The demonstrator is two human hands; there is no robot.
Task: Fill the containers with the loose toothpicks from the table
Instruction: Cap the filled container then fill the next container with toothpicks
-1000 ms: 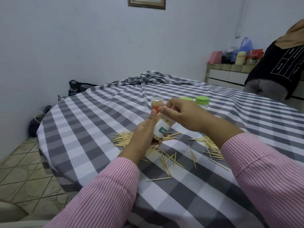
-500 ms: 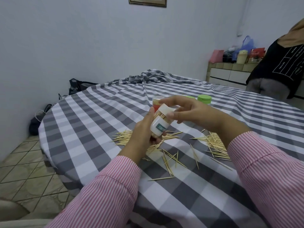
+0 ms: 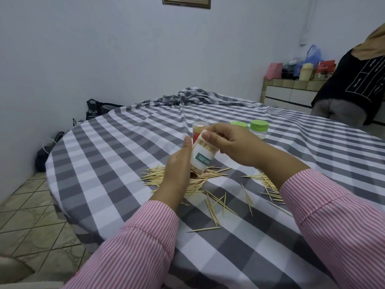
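While the left hand (image 3: 179,163) grips the tilted toothpick container (image 3: 203,154), the right hand (image 3: 233,142) pinches its top.

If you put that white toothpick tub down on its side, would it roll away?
Probably: the white toothpick tub looks round and smooth. It seems light, since the left hand and right hand hold it tilted with ease. The loose toothpicks beneath might stop it.
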